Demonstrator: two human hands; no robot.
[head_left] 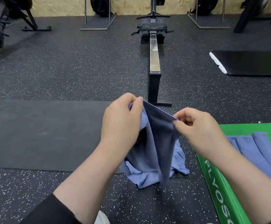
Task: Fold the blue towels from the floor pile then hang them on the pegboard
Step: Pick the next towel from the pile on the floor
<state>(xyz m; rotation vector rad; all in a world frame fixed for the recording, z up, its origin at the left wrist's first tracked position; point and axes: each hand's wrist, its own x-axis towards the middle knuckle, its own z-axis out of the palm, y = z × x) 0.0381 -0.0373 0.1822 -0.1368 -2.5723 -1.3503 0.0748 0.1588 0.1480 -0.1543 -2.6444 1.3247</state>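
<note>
Both hands pinch the top edge of 1 blue towel (154, 143): my left hand (121, 120) clamps the far-left corner between thumb and curled fingers, and my right hand (199, 125) nips the same edge a little nearer and to the right, thumb against forefinger. Between the 2 grips the hem runs taut and slanted, higher at the left. From there the cloth hangs down in long folds, narrowing to a loose tail low in the middle of the scene. Below and behind it the floor pile (176, 165) of lighter blue cloth lies crumpled on the speckled black rubber floor (66, 67), just right of a plain dark mat (42, 135) that stretches off to the left. I cannot tell whether the hanging tail touches the pile. To my right stands a green plyo box (215, 180) with white lettering down its side, and on its top lie the folded towels (254, 151), blue, side by side. Farther off, straight ahead, a rowing machine (154, 62) points its rail toward me, its rear foot just beyond my left hand. A black pad (251, 62) with a white edge lies at the far right. My black sleeve (50, 210) shows at the near left.
</note>
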